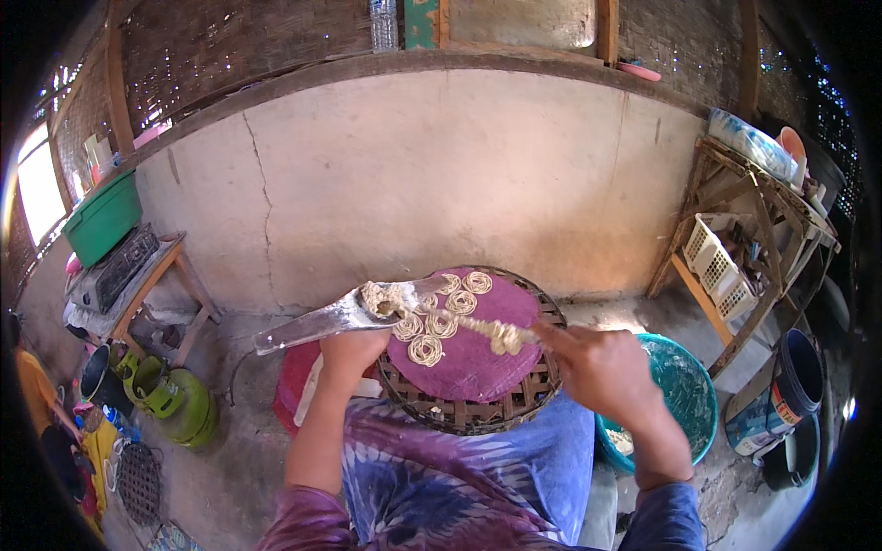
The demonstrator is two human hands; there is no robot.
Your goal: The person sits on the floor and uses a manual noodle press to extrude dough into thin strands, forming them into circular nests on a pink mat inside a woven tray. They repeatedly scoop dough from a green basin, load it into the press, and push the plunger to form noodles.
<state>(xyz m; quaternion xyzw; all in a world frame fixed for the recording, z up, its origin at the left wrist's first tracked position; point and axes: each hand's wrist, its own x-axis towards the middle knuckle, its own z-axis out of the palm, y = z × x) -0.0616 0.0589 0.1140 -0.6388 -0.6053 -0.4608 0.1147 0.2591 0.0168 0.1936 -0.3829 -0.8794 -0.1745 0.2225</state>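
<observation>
"While the left hand (356, 347) grips the long board (317, 320) from below, what is the right one doing?"

"The right hand (597, 363) has its fingers bent around the right end of a pale, lumpy strand (478, 328), which reaches across toward the board. A lump of dough (382, 298) sits on that board."

"And underneath?"

"A round woven tray (464, 422) at the lap, with a purple mat (478, 375) laid over it. Several coils (425, 350) of the same pale colour lie on the mat's left and far parts; the strand is above the mat."

"Any other containers?"

"Just beyond the right forearm, a teal basin (684, 397) on the floor: white smears on its wall, a pale lump at the bottom. Farther right, a tall bucket (763, 418) leans near a black tub (801, 456). A white basket (712, 257) sits in the wooden stand, its contents unclear. At left, a green basin (103, 219) is seen only from outside."

"Anything readable?"

"The tall bucket bears a coloured, printed label (786, 408), too small to make out. The clear bottle (383, 26) on the ledge shows no legible writing."
</observation>
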